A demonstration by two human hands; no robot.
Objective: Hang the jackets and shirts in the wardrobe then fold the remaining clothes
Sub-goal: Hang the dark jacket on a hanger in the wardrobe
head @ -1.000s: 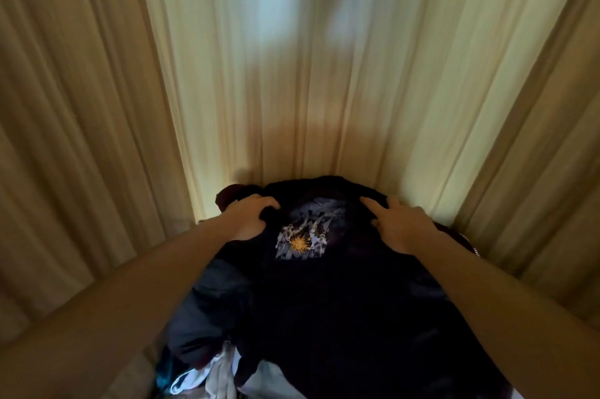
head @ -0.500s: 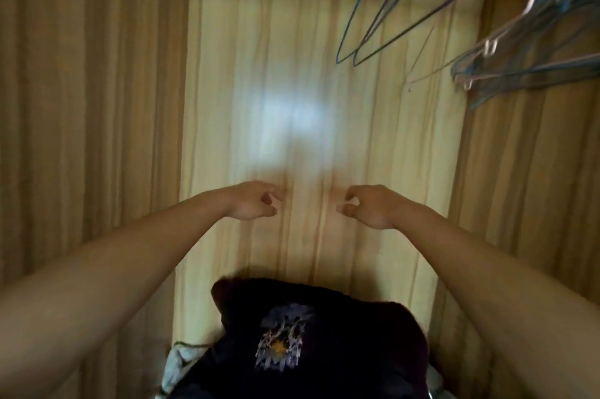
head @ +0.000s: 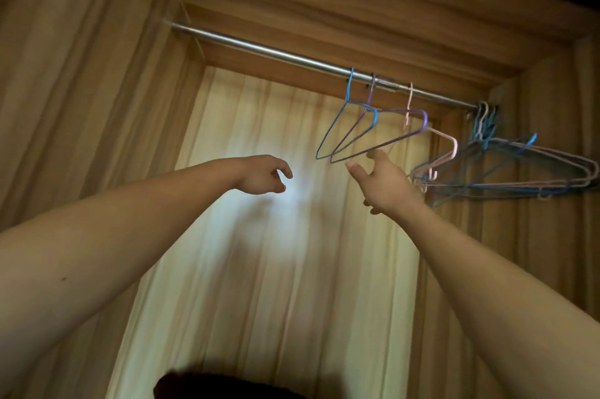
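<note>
Rail [head: 276,52]: smooth, shiny metal above me.
Walls [head: 81,90]: wood grain, matt; the far one glares.
Hangers [head: 378,146]: thin wire, coloured coating.
Cloth [head: 227,388] near me: dark, matt.

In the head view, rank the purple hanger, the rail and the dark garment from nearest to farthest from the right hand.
1. The purple hanger: right at the fingertips of the right hand, just above them.
2. The rail: higher up, across the top of the wardrobe.
3. The dark garment: far below, at the bottom edge.
</note>
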